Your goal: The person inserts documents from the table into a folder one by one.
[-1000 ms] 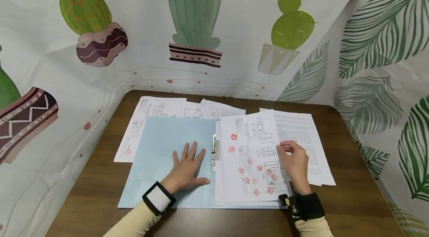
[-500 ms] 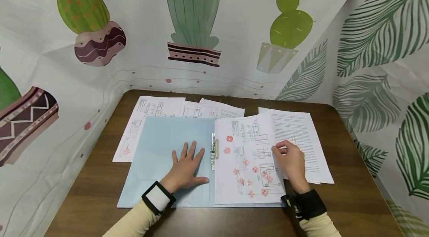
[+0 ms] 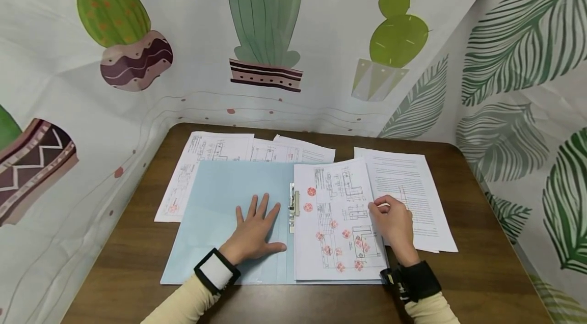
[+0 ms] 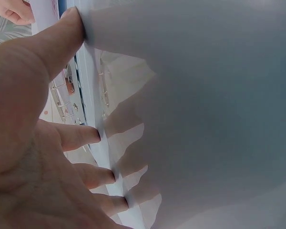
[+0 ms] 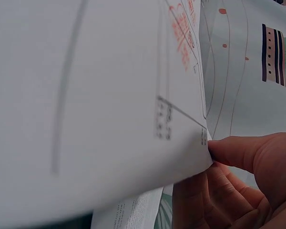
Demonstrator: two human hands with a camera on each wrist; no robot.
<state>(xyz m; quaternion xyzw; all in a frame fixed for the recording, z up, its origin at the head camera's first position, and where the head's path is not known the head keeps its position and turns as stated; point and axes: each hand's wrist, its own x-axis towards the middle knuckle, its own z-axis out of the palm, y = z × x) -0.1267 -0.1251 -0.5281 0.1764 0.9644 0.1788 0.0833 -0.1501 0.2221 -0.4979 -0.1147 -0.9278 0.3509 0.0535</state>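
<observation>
A light blue folder point(image 3: 229, 181) lies spread on the table, a metal ring clip point(image 3: 294, 208) along its spine. My left hand point(image 3: 254, 231) rests on its left cover with fingers spread; the left wrist view shows those fingertips touching the glossy cover point(image 4: 219, 119). Over the right cover lies a drawing sheet point(image 3: 337, 212) with several red stamps, its left edge beside the clip. My right hand point(image 3: 393, 221) pinches the sheet's right edge. In the right wrist view, thumb and fingers meet at the edge of the raised paper point(image 5: 114, 119).
Loose drawing sheets point(image 3: 183, 181) lie behind and left of the folder, partly under it. More printed sheets point(image 3: 422, 196) lie to the right, behind my right hand. A brown table point(image 3: 477, 242) bears everything, with a cactus-print cloth point(image 3: 197, 69) hanging behind.
My right hand has moved slightly left with the stamped sheet. The sheet's left edge has come left and now lies close against the clip. My left hand has stayed in place.
</observation>
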